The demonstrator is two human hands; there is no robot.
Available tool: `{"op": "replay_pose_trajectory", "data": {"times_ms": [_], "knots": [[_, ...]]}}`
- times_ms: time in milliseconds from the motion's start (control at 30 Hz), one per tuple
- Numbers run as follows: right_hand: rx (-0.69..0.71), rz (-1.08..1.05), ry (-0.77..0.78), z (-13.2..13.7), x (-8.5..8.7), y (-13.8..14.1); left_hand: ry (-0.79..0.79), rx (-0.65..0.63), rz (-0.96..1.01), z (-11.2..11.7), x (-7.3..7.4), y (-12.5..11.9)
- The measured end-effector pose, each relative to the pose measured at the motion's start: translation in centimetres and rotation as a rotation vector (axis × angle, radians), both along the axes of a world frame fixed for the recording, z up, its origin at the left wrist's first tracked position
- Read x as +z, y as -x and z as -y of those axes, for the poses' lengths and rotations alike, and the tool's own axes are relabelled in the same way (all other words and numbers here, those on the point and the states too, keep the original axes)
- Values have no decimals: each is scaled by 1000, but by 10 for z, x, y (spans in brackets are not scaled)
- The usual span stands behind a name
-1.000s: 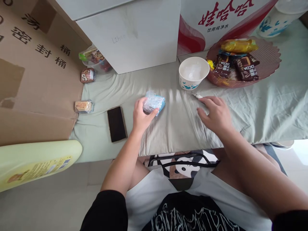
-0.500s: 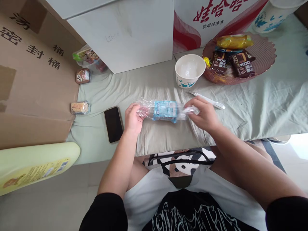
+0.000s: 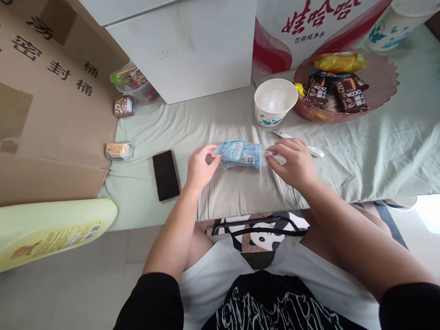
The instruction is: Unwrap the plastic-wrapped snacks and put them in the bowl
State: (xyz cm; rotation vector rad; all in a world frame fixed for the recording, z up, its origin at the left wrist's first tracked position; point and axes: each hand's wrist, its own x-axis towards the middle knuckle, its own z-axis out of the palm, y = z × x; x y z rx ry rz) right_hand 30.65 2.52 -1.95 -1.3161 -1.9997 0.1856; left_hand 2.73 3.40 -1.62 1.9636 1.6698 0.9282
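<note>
Between my hands, low over the cloth, are blue snack packets (image 3: 249,156) in a clear plastic bag (image 3: 263,158). My left hand (image 3: 202,167) pinches the left end of the bag, thumb and forefinger at the edge of a blue packet. With fingertips pressed together, my right hand (image 3: 292,160) grips the gathered clear plastic at the right end. A white utility knife (image 3: 316,151) lies partly hidden behind my right hand. Behind the bag stands a white paper cup (image 3: 273,107) with clear plastic inside it.
A pink tray (image 3: 381,91) holds several wrapped snacks at the back right. A phone (image 3: 166,175) lies left of my hands. Two small wrapped snacks (image 3: 118,151) sit by a cardboard box (image 3: 62,137). A white box (image 3: 192,59) stands behind.
My left hand has moved right, closer to the blue packets, and the bag's left end is bunched up. Inside, the packets have shifted and now overlap side by side. The view has shifted slightly.
</note>
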Motion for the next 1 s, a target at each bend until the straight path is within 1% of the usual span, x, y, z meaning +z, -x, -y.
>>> {"op": "replay_pose_trajectory", "data": {"times_ms": [67,133,200,233,300,333,367,400,433,467,567,600,633,667,733,800,833,900,933,1000], "knots": [[1,-27,-81,4,7,-1,-86,-23,-26,5,10,0],[18,-49,-149,11,18,-5,-174,-38,-26,15,22,0],[95,-61,-147,21,29,-8,-227,-25,22,28,35,-1],[173,-67,-98,27,33,-10,-226,-24,66,35,40,-2],[370,-53,107,37,36,-12,-149,-55,175,47,46,-3],[450,-16,232,40,35,-12,-64,-88,230,52,47,-3],[491,39,340,43,33,-11,42,-125,283,54,46,-2],[487,104,413,44,30,-9,142,-141,328,54,45,-1],[445,165,440,44,27,-7,209,-114,361,53,42,0],[385,209,427,43,23,-5,232,-42,373,50,39,2],[231,222,267,34,13,5,132,294,295,34,31,9],[205,206,215,31,10,9,132,359,258,29,28,12],[194,189,175,27,7,13,169,373,229,25,25,13],[194,175,154,23,4,17,221,352,210,21,23,14],[207,160,161,17,-2,26,311,275,202,18,20,11],[241,165,197,11,-7,34,355,177,269,19,19,3],[254,164,216,9,-9,39,376,121,348,20,21,-2],[246,118,255,5,-12,45,433,19,586,23,27,-12],[222,68,278,2,-12,46,464,-16,726,25,32,-16],[151,-59,323,-2,-11,46,505,-35,982,26,41,-21]]}}
